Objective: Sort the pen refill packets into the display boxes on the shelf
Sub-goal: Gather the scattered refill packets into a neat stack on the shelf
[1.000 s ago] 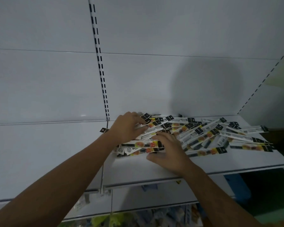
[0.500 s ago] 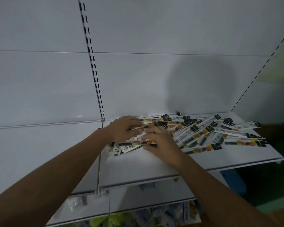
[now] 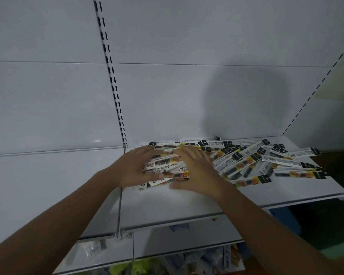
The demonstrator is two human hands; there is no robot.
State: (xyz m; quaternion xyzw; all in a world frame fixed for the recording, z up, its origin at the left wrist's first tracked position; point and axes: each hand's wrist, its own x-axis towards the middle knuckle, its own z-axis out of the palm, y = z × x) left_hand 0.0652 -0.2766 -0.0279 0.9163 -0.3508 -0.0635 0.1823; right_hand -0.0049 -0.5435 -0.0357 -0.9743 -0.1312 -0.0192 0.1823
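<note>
Two forearms [image 3: 68,221] rise from the bottom corners of the frame, above blurred goods [image 3: 199,261] on a lower level, to a white shelf [image 3: 187,205] at centre. Both hands lie flat with fingers spread. The left hand [image 3: 134,168] presses on the left end of a heap of packets [image 3: 244,163], its thumb along the heap's near edge. The right hand [image 3: 198,171], just beside it, covers the heap's middle, thumb out on the bare shelf.

Dozens of packets sprawl criss-cross from centre frame towards the right edge, overlapping. No display box is in view.

Long, thin and flat, the packets look light, slightly bendy and glossy. They are likely to slide over one another and fan out if pushed from above. The safest hold would be to square a small bundle between the palms, then pinch it across the middle, thumb beneath and fingers on top. Held by one end, it would probably droop and spill.

Behind, a plain white back panel [image 3: 167,100] fills the upper frame, split by a slotted upright [image 3: 111,76] at upper left.
</note>
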